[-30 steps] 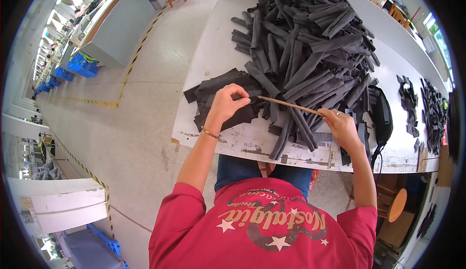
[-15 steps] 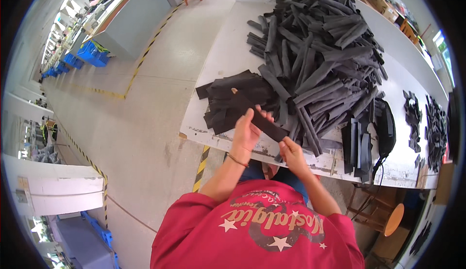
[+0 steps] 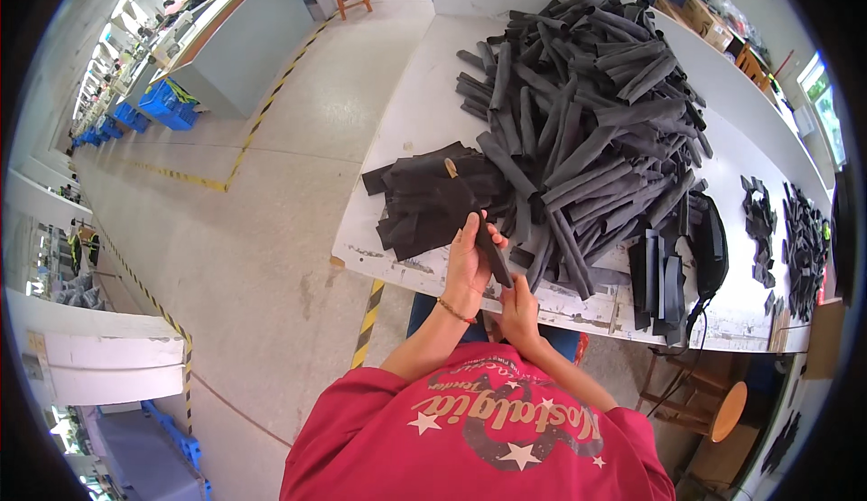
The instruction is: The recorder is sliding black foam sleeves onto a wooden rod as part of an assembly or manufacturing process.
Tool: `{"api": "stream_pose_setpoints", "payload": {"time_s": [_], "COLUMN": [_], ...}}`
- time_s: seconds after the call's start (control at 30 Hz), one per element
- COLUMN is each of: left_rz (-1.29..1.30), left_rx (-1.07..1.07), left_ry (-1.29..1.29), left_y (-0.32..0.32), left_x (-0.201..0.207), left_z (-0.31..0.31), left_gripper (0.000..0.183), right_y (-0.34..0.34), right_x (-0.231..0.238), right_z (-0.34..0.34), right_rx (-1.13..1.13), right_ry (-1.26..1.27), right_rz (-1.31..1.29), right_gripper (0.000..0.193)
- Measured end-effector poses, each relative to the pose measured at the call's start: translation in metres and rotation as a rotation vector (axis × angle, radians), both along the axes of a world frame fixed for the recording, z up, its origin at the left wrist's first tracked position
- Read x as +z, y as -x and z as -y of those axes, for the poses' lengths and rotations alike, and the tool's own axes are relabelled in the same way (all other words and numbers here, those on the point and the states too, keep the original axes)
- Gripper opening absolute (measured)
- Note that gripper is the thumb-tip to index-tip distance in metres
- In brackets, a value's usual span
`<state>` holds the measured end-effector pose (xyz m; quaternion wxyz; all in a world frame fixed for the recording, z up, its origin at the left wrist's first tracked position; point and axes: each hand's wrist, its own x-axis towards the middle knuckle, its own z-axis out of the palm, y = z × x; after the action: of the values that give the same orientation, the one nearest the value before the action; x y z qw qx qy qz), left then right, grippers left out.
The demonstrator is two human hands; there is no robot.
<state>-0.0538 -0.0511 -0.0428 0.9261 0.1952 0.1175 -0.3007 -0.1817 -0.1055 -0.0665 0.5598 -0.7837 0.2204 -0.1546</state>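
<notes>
Over the front edge of the white table, both my hands are on a long black strip (image 3: 493, 259) of flat, fabric-like material, now seen edge-on and folded or curled lengthwise. My left hand (image 3: 468, 262) grips its middle, thumb on top and fingers behind. At the lower end my right hand (image 3: 519, 309) pinches the strip between thumb and fingers. A small tan tip (image 3: 451, 168) shows at the strip's far end; I cannot make out what it is. Just beyond my left hand lies a flat stack of black pieces (image 3: 415, 196).
A large heap of curled dark strips (image 3: 587, 121) covers the middle of the white table (image 3: 406, 94). To the right lie a smaller stack of strips (image 3: 657, 280), a black bag (image 3: 710, 243) and more dark pieces (image 3: 799, 248). A wooden stool (image 3: 728, 411) stands below the table's right side.
My right hand has moved left and toward me, closer to my left hand. The strip has turned steeper and shows its narrow side instead of its flat face.
</notes>
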Motion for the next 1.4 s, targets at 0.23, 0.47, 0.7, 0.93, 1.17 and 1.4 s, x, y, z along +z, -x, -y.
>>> {"api": "stream_pose_setpoints", "payload": {"time_s": [0.23,0.47,0.7,0.93,1.17,1.4], "left_rz": [0.076,0.147,0.155,0.207,0.099,-0.232], "left_rx": [0.084,0.104,0.359,-0.044,0.256,0.286], "left_ry": [-0.264,-0.308,-0.284,-0.269,-0.175,-0.273], "left_y": [-0.021,-0.034,-0.067,-0.024,-0.095,-0.046], "left_x": [0.026,0.016,0.017,0.001,-0.004,-0.021], "left_z": [-0.006,-0.009,-0.008,-0.028,-0.045,0.001], "left_gripper": [0.022,0.032,0.049,0.041,0.032,0.031], "right_y": [0.035,0.083,0.104,0.097,0.143,-0.005], "right_x": [-0.005,0.026,0.028,0.015,0.056,0.050], "right_z": [0.004,0.028,0.042,0.029,0.088,0.037], "right_rx": [0.158,0.350,0.287,0.346,0.481,-0.023], "right_ry": [0.006,-0.028,-0.121,-0.125,-0.206,-0.165], "right_rz": [-0.209,-0.303,-0.341,-0.302,-0.553,0.105], "right_gripper": [0.015,0.015,0.022,0.025,0.027,0.029]}}
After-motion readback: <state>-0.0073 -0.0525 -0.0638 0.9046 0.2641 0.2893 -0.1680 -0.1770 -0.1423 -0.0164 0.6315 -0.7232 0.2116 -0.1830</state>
